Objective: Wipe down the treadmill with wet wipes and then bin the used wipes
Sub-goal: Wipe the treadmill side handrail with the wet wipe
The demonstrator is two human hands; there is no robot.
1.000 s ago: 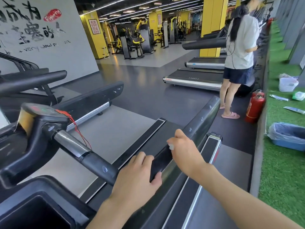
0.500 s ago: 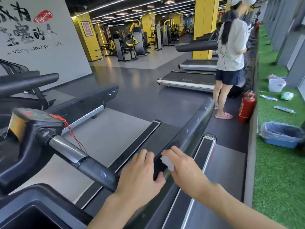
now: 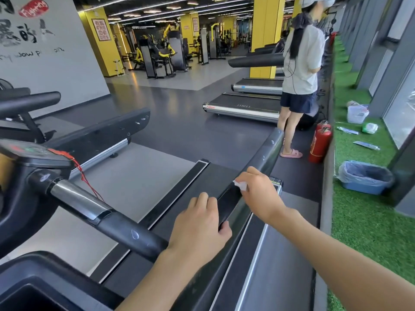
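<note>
Nearest the camera, the left hand (image 3: 199, 225) grips the side rail (image 3: 268, 149) of the treadmill (image 3: 125, 230), with its fingers laid over the top edge and its thumb hooked round the near side, steadying it. Just beyond, the right hand (image 3: 258, 194) pinches a small crumpled white wipe (image 3: 239, 185) in curled fingers and presses it against the inner face of the same rail.

Half a second ago this hand was almost touching the left one. Now it has slid up the rail and the two are clearly apart, much as they were a second ago. That looks like a back-and-forth rubbing stroke over one short stretch, so the wiping is probably under way but far from finished. The upper length of the rail seems to be unwiped so far.

Farther off to the right, a blue bin (image 3: 366, 178) with a liner sits on the green turf, well apart from the hands, ready for the used wipe. Beyond it stand a red fire extinguisher (image 3: 320, 142) and another person (image 3: 301, 63).
</note>
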